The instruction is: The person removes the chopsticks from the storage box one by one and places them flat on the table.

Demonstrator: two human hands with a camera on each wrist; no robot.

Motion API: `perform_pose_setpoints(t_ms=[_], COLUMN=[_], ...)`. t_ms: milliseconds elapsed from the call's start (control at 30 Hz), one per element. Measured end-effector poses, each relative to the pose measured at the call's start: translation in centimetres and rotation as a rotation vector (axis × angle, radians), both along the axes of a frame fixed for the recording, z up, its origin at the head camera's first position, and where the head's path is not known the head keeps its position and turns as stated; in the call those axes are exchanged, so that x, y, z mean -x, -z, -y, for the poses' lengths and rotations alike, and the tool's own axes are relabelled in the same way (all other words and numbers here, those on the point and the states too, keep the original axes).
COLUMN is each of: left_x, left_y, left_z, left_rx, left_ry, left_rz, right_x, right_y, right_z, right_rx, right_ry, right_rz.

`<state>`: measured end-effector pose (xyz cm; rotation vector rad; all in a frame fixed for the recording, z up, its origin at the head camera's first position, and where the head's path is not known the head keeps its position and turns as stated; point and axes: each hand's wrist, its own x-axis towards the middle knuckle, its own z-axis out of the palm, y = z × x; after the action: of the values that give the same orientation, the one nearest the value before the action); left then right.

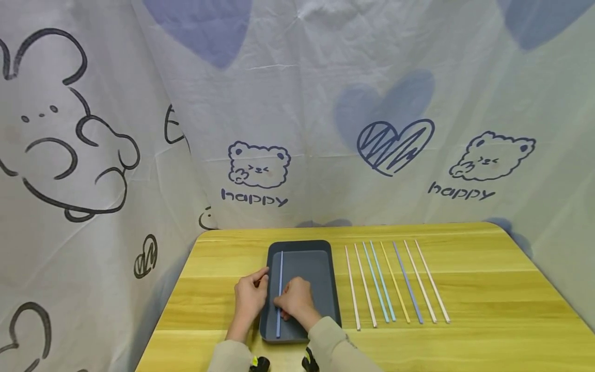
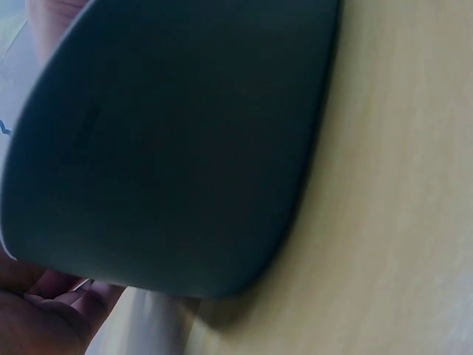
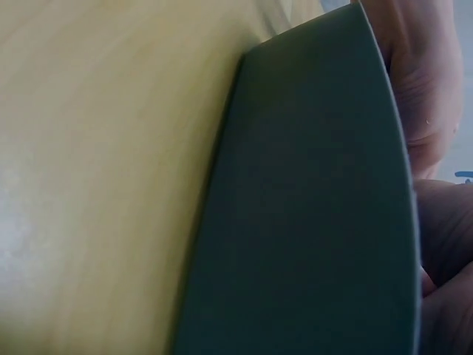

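Note:
A dark grey rectangular tray point(image 1: 313, 266) lies on the table with its long sides running away from me. My left hand point(image 1: 250, 294) grips its left rim, thumb and index fingertip at the edge. Inside the tray, a thin blue-violet stick point(image 1: 281, 274) lies lengthwise along the left side. Thumb and fingers of my right hand point(image 1: 297, 299) pinch this stick below its middle. In the left wrist view, the tray's outer wall point(image 2: 170, 163) hides much of the left hand point(image 2: 44, 318). The right wrist view likewise shows the tray wall point(image 3: 303, 200) with the right hand point(image 3: 451, 237) behind it.
Right of the tray, several thin sticks lie side by side on the wooden table point(image 1: 488, 289): pink sticks point(image 1: 351, 284), light blue sticks point(image 1: 376, 281), a yellow stick point(image 1: 395, 281) and a blue-violet stick point(image 1: 408, 281). A printed curtain point(image 1: 316, 119) hangs behind and beside the table.

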<state>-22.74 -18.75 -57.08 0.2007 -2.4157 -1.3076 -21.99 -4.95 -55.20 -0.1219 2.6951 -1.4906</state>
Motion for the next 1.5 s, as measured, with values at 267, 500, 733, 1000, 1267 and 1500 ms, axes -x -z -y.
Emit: perform_pose_setpoints(t_ms=[267,500,733,1000,1267,1500], left_x=[0.1,0.1,0.2,0.2,0.2,0.2], left_y=[0.0,0.0,-0.1,0.1,-0.2,-0.3], left_z=[0.0,0.1,0.0,0.1,0.1,0.0], left_rx=[0.008,0.008,0.010,0.005,0.019,-0.002], left_ry=[-0.002,0.000,0.011,0.015,0.011,0.023], left_rz=[-0.013,-0.022,-0.023,-0.022,-0.017,0.033], right_x=[0.2,0.1,0.1,0.3,1.0,1.3], right_y=[-0.1,-0.2,-0.2,-0.7,-1.7,-3.5], right_z=[0.1,0.2,0.1,-0.5,-2.2,-3.7], right_rx=[-0.045,-0.071,-0.088,-0.041,-0.009,0.064], right_ry=[0.002,0.000,0.005,-0.013,-0.022,0.004], right_rz=[-0.005,-0.006,-0.016,0.068,0.059,0.110])
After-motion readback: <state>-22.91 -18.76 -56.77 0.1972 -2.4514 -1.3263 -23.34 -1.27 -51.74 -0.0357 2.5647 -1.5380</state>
